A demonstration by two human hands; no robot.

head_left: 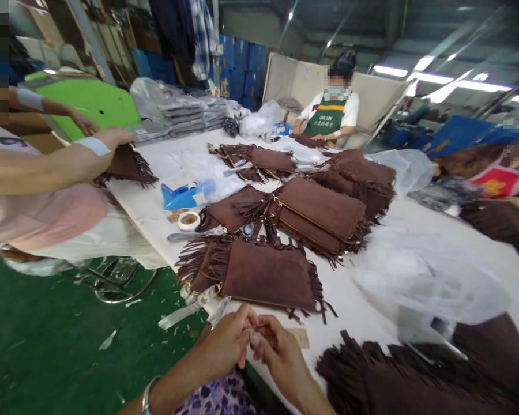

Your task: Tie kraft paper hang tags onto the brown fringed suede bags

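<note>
At the near edge of the table, my left hand (230,337) and my right hand (278,351) meet with their fingertips pinched together. Whatever is between the fingers is too small to make out. Just beyond them lies a brown fringed bag (268,274) with a gold zip along its edge. Strips of clear plastic wrap (207,300) hang at its left corner, close to my left hand. To the right of my right hand is a small tan card (300,337). Another brown fringed bag (398,377) lies nearer, at the lower right.
Stacked brown bags (320,210) cover the middle of the white table (155,230), beside a blue tape dispenser (179,196) and a roll of tape (189,220). Plastic bags (428,276) lie on the right. Co-workers handle bags at left, far side and right. A stool (116,282) stands at left.
</note>
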